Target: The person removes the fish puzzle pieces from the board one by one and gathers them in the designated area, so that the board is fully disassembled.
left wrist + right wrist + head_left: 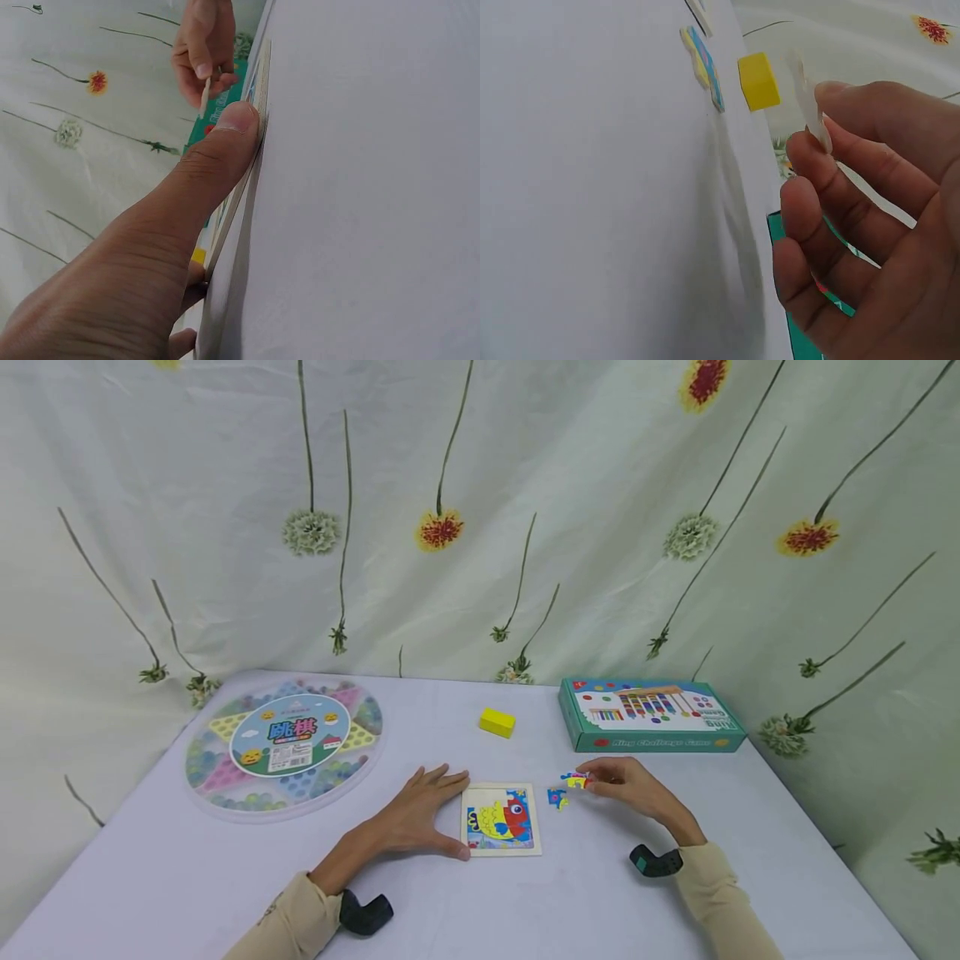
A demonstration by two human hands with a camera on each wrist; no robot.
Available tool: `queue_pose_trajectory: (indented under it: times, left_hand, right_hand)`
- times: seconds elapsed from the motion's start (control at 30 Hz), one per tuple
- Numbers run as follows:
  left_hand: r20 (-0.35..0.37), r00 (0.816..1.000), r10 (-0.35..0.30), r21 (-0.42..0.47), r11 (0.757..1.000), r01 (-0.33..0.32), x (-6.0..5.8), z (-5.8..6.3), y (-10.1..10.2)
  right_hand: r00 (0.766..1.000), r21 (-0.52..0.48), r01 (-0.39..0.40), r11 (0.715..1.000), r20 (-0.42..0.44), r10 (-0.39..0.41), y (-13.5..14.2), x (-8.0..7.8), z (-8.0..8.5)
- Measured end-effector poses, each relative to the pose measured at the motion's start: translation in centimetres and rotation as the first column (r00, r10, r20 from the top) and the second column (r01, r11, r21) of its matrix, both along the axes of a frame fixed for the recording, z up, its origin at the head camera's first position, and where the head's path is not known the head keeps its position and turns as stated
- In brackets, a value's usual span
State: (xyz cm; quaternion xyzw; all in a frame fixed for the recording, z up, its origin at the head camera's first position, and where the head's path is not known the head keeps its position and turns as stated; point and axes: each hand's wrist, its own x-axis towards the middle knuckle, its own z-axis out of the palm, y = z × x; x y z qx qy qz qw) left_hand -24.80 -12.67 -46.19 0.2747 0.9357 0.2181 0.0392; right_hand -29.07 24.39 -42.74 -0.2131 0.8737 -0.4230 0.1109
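My left hand (pixel 415 810) is spread along the left side of a square puzzle tray (pixel 537 827), fingertips at its upper corner and thumb at the lower one. In the left wrist view, the thumb (pixel 202 169) lies against the tray's edge. Inside the tray shows a fish picture (pixel 501 820) in yellow, red and blue. Just right of the tray, my right hand (pixel 626 785) pinches a colourful puzzle piece (pixel 577 781) between thumb and fingers. The right wrist view shows this piece (pixel 810 105) nearly edge-on, raised off the table. A loose puzzle piece (pixel 557 797) lies between tray and right hand.
A yellow block (pixel 497 722) sits behind the tray. At the back right is a green ring game box (pixel 652 743); on the left lies a round clear Chinese checkers set (pixel 288 739). A flower-patterned cloth (pixel 600 485) hangs behind the white table.
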Motion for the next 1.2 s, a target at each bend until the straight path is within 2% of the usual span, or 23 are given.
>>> queue_pose_trajectory:
  times: [0.2,0.5,1.2]
  left_hand:
    - [0.01,1.0,0.003,0.004,1.0,-0.003,0.0,0.0,0.0]
    - [0.002,1.0,0.001,0.006,1.0,-0.001,0.1,-0.2,0.1]
    - [0.001,1.0,0.006,-0.002,1.0,-0.006,0.2,-0.1,0.0]
  right_hand:
    - [0.999,0.016,-0.033,0.999,0.003,0.033,1.5,0.2,-0.3]
    - [0.999,0.013,-0.034,0.999,0.034,0.033,2.5,0.2,-0.8]
    - [0.998,0.008,-0.07,0.998,0.007,0.07,2.1,0.3,-1.1]
